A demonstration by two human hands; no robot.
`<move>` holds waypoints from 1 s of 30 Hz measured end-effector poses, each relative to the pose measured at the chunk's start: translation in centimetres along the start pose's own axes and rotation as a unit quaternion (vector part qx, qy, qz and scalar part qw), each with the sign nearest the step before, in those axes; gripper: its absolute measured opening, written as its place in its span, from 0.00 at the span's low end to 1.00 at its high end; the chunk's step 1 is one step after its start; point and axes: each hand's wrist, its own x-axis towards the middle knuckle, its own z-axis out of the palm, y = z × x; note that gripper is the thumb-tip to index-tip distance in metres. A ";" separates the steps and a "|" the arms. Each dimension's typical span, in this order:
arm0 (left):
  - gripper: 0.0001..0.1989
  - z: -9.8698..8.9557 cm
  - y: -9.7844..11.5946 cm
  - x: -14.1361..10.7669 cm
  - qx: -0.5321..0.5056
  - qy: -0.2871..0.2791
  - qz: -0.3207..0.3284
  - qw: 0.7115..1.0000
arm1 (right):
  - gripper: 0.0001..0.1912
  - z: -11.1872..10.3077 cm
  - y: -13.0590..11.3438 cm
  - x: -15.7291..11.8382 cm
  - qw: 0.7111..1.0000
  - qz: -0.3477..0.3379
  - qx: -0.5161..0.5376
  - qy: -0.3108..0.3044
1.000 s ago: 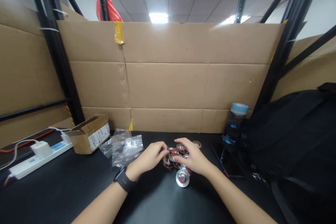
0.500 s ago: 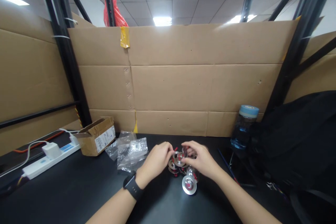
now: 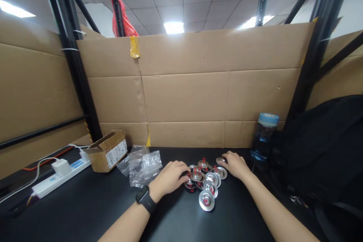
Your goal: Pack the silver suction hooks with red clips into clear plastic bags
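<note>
Showing left hand (image 3: 170,176), fingers parted, beside clustered metal discs (image 3: 211,179), perhaps for steadying; right hand (image 3: 235,165) on far-right disc (image 3: 219,160), grip not discernible.

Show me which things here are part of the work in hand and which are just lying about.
In hand:
- metal discs with red loops, piled up
- left hand at the pile's left edge
- right hand at a disc on the far side

Seemingly just lying about:
- cardboard box
- clear plastic bags
- power strip
- blue-lidded bottle
</note>
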 end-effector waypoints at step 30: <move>0.08 0.1 -0.5 0.6 -0.164 0.103 -0.080 0.978 | 0.11 -1.3 -0.6 -0.2 0.984 -0.098 0.140 0.053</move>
